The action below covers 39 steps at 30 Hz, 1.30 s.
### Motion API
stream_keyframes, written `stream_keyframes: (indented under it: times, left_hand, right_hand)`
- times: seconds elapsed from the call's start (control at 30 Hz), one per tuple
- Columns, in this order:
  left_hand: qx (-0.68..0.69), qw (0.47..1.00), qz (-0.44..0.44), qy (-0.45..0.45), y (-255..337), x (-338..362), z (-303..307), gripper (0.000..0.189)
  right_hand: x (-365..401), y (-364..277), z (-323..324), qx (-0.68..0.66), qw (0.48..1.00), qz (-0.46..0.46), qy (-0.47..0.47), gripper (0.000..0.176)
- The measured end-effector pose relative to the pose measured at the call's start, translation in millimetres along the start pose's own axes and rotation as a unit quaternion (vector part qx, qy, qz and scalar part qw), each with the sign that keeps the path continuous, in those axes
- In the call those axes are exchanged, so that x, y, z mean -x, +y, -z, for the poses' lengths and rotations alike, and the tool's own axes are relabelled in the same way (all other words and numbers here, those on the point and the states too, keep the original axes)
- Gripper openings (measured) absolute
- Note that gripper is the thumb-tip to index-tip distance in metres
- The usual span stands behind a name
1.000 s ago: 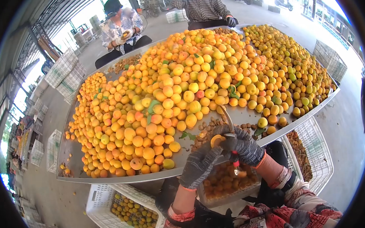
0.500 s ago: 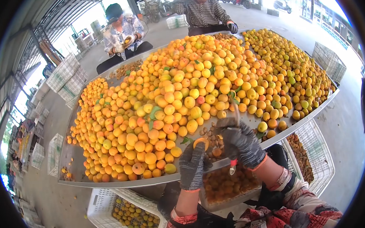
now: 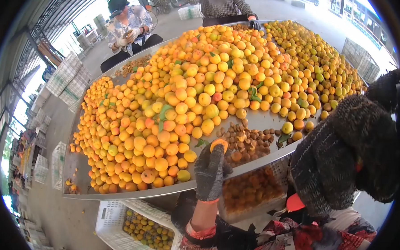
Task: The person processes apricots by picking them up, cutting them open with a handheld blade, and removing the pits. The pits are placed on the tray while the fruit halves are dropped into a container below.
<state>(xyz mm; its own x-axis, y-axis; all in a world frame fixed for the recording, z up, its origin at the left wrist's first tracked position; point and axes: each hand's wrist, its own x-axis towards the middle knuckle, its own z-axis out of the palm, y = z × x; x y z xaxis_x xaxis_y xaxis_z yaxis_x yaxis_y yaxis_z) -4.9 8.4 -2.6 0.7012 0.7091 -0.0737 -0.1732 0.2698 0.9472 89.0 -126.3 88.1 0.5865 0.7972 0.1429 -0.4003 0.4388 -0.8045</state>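
My left hand (image 3: 209,171), in a dark grey knit glove, pinches a cut apricot (image 3: 219,144) at the near edge of the metal table. My right hand (image 3: 348,150), gloved too, is raised close to the camera at the right, large in view, with its fingers curled. From beneath it sticks out the red end of a hand tool (image 3: 295,202); its working end is hidden. Brown apricot stones (image 3: 247,141) lie on the table beyond my left hand. Behind them rises a big heap of whole apricots (image 3: 181,99).
The metal table's rim (image 3: 136,198) runs in front of me. Below stand a white crate (image 3: 108,223) with greenish apricots and a crate of orange apricot pieces (image 3: 252,192). Two people sit across the table, one with a gloved hand (image 3: 254,23) at its far edge. Stacked crates (image 3: 70,77) stand left.
My right hand has moved from beside my left hand up and right, toward the camera, with the tool. My left hand stays near the same place, holding the cut apricot. The view has shifted slightly.
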Motion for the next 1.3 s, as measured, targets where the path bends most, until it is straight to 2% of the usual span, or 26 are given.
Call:
stream_keyframes:
  times: [0.03, 0.1, 0.3, 0.57, 0.6, 0.63, 0.7, 0.73, 0.77, 0.8, 0.83, 0.87, 0.9, 0.97, 1.0, 1.03, 1.1, 1.13, 1.23, 1.3]
  left_hand:
    - [0.003, 1.000, -0.003, -0.002, 3.0, -0.3, -1.7, 0.032]
    - [0.035, 0.998, 0.055, 0.013, 12.3, 4.3, -4.3, 0.031]
    - [0.016, 0.999, 0.043, -0.004, 14.1, 5.0, -3.4, 0.031]
    - [-0.008, 0.998, 0.057, 0.018, 17.5, 2.9, -4.3, 0.034]
    - [0.003, 0.996, 0.089, 0.025, 23.2, 4.1, -5.7, 0.031]
    - [0.001, 0.996, 0.085, 0.037, 15.1, 0.2, -4.7, 0.031]
    - [-0.078, 0.992, -0.097, 0.035, -13.4, -7.1, 6.6, 0.027]
    - [-0.138, 0.973, -0.182, 0.029, -16.3, -12.2, 12.7, 0.029]
    - [-0.142, 0.975, -0.170, 0.028, -10.5, -8.3, 11.8, 0.029]
    - [-0.016, 0.996, -0.077, 0.031, 0.7, -2.6, 5.0, 0.030]
    - [0.111, 0.993, 0.019, 0.035, 12.1, 1.6, -2.0, 0.031]
    - [0.096, 0.994, 0.036, 0.039, 23.5, 2.7, -5.3, 0.033]
    - [0.098, 0.994, 0.042, 0.038, 23.7, -0.5, -6.1, 0.033]
    - [0.039, 0.997, -0.044, 0.059, 18.0, -4.8, -1.7, 0.035]
    - [0.103, 0.992, -0.042, 0.062, 14.1, -3.1, -4.7, 0.035]
    - [0.102, 0.992, -0.038, 0.063, 15.4, -1.1, -2.2, 0.035]
    - [0.080, 0.995, 0.035, 0.043, 19.3, -2.4, 1.8, 0.042]
    - [0.146, 0.989, -0.007, 0.012, 8.6, -7.1, 4.2, 0.045]
    - [0.213, 0.976, -0.011, -0.043, 6.2, -4.4, 2.1, 0.044]
    - [0.197, 0.979, -0.001, -0.047, 4.8, -3.1, 1.6, 0.044]
  right_hand:
    - [-1.0, -3.9, -0.6, 0.000, 1.000, 0.009, -0.008, 0.034]
    - [-1.4, -10.0, -2.1, -0.003, 0.999, 0.025, -0.023, 0.035]
    - [-15.6, -25.5, 0.5, -0.005, 0.993, 0.086, -0.077, 0.038]
    - [-38.9, -47.9, 11.6, 0.002, 0.973, 0.170, -0.158, 0.043]
    - [-44.2, -47.2, 10.7, -0.004, 0.969, 0.176, -0.173, 0.044]
    - [-48.5, -43.0, 8.3, -0.015, 0.966, 0.177, -0.188, 0.044]
    - [-51.8, -27.1, -1.2, -0.056, 0.961, 0.169, -0.211, 0.046]
    - [-49.4, -21.8, -5.2, -0.073, 0.960, 0.169, -0.212, 0.046]
    - [-44.2, -20.9, -6.8, -0.081, 0.960, 0.171, -0.209, 0.047]
    - [-37.7, -23.1, -7.5, -0.083, 0.960, 0.173, -0.203, 0.048]
    - [-31.9, -26.3, -7.9, -0.083, 0.961, 0.176, -0.198, 0.048]
    - [-27.3, -29.4, -8.7, -0.082, 0.960, 0.181, -0.196, 0.049]
    - [-24.5, -31.4, -9.7, -0.084, 0.959, 0.185, -0.197, 0.049]
    - [-18.5, -31.8, -13.1, -0.094, 0.956, 0.191, -0.200, 0.051]
    - [-16.0, -31.5, -14.8, -0.100, 0.955, 0.194, -0.201, 0.051]
    - [-14.2, -31.3, -16.1, -0.106, 0.953, 0.199, -0.203, 0.052]
    - [-13.9, -33.6, -18.4, -0.113, 0.946, 0.212, -0.217, 0.053]
    - [-13.9, -35.1, -19.6, -0.116, 0.942, 0.220, -0.225, 0.054]
    - [-14.8, -44.9, -25.0, -0.123, 0.930, 0.242, -0.248, 0.056]
    - [-27.9, -29.1, -14.8, -0.133, 0.928, 0.297, -0.184, 0.051]
